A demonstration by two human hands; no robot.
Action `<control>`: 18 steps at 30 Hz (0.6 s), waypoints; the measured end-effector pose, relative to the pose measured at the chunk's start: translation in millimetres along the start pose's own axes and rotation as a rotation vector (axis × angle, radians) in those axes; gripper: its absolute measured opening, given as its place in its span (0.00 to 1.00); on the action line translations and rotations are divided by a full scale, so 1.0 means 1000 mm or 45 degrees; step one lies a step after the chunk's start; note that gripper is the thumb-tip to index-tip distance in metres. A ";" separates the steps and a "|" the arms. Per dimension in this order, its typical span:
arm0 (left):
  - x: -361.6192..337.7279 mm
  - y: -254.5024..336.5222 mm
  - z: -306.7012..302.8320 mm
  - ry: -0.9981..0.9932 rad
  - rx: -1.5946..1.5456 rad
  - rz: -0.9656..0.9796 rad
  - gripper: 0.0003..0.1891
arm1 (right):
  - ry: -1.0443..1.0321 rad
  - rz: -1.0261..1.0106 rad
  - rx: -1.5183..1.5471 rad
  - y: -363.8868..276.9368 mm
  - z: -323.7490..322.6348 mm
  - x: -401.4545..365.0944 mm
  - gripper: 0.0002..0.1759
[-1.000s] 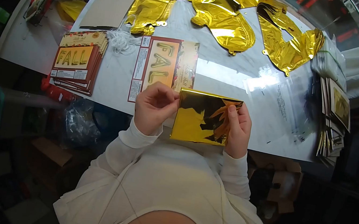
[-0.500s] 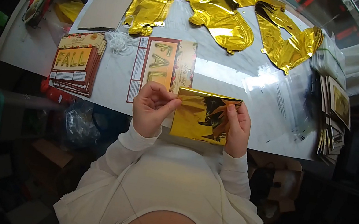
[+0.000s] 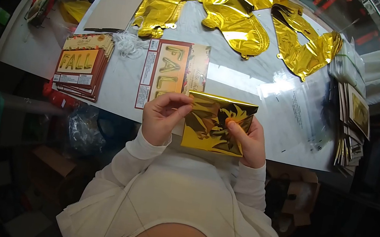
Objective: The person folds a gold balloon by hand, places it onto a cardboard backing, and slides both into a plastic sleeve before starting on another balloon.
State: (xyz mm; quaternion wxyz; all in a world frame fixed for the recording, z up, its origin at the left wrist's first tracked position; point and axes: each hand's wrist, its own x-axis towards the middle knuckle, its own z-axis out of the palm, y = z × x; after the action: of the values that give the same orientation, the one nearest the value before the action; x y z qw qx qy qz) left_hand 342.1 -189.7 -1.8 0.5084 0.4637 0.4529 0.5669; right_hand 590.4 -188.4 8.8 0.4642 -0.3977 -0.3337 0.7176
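A flat, folded gold foil balloon (image 3: pixel 204 138) is held up between my hands at the table's near edge. My left hand (image 3: pixel 162 116) pinches its upper left corner between thumb and finger. On the right side, my right hand (image 3: pixel 252 141) grips the foil, its thumb pressed on the shiny front and the other fingers hidden behind. Just beyond lies a printed FALL card (image 3: pixel 171 67), its lower right part covered by the foil and my left hand.
Several gold foil balloons (image 3: pixel 236 23) lie along the back of the white table (image 3: pixel 234 65). A stack of FALL cards (image 3: pixel 78 67) and white string (image 3: pixel 129 44) are at left. Clear plastic bags (image 3: pixel 296 111) and a stack of brown cards (image 3: pixel 352 125) lie at right.
My right thumb has slid left and inward across the foil. The folded balloon's surface has flexed slightly, while my left hand keeps its pinch at the corner.
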 end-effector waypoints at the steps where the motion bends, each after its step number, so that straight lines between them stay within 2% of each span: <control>1: -0.001 0.000 -0.003 -0.041 -0.032 -0.141 0.21 | -0.004 0.001 -0.001 -0.002 -0.001 0.000 0.20; 2: 0.000 0.004 -0.006 -0.037 -0.032 -0.141 0.21 | 0.032 -0.047 -0.034 -0.005 -0.003 -0.001 0.19; 4: 0.004 0.017 -0.012 -0.185 0.836 0.368 0.36 | 0.063 -0.095 -0.068 -0.012 -0.009 -0.003 0.19; 5: 0.000 0.021 -0.019 -0.279 1.218 0.450 0.47 | 0.118 -0.145 -0.039 -0.017 -0.012 -0.004 0.18; 6: -0.005 0.022 -0.025 -0.277 1.218 0.451 0.47 | 0.173 -0.196 -0.011 -0.022 -0.016 -0.005 0.16; 8: -0.019 0.024 -0.034 -0.568 1.524 0.381 0.51 | 0.256 -0.241 0.011 -0.028 -0.031 -0.007 0.15; 9: -0.026 0.024 -0.038 -0.568 1.522 0.381 0.51 | 0.287 -0.291 0.080 -0.028 -0.038 -0.008 0.14; 12: -0.041 0.028 -0.044 -0.742 1.454 0.655 0.31 | 0.307 -0.380 0.197 -0.030 -0.053 -0.011 0.14; 13: -0.044 0.036 -0.046 -0.755 1.354 0.709 0.20 | 0.345 -0.488 0.258 -0.031 -0.055 -0.012 0.15; 14: -0.044 0.050 -0.046 -0.750 1.357 0.708 0.20 | 0.384 -0.596 0.319 -0.033 -0.055 -0.013 0.15; 15: -0.043 0.065 -0.047 -0.689 1.002 0.658 0.19 | 0.384 -0.639 0.447 -0.035 -0.057 -0.016 0.16; 16: -0.042 0.072 -0.047 -0.621 0.649 0.603 0.18 | 0.273 -0.666 0.645 -0.021 -0.094 -0.015 0.15; 17: -0.043 0.073 -0.044 -0.411 0.479 0.643 0.15 | 0.264 -0.673 0.729 -0.025 -0.093 -0.017 0.16; 18: -0.051 0.059 -0.039 -0.028 0.247 0.390 0.17 | 0.256 -0.681 0.813 -0.032 -0.090 -0.019 0.18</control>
State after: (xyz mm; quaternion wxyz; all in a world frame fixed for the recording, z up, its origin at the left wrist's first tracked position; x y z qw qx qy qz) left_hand 297.3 -246.2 47.2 0.3739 0.5804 0.4238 0.5863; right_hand 687.2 -185.2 -0.8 0.7640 -0.2015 -0.1394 0.5969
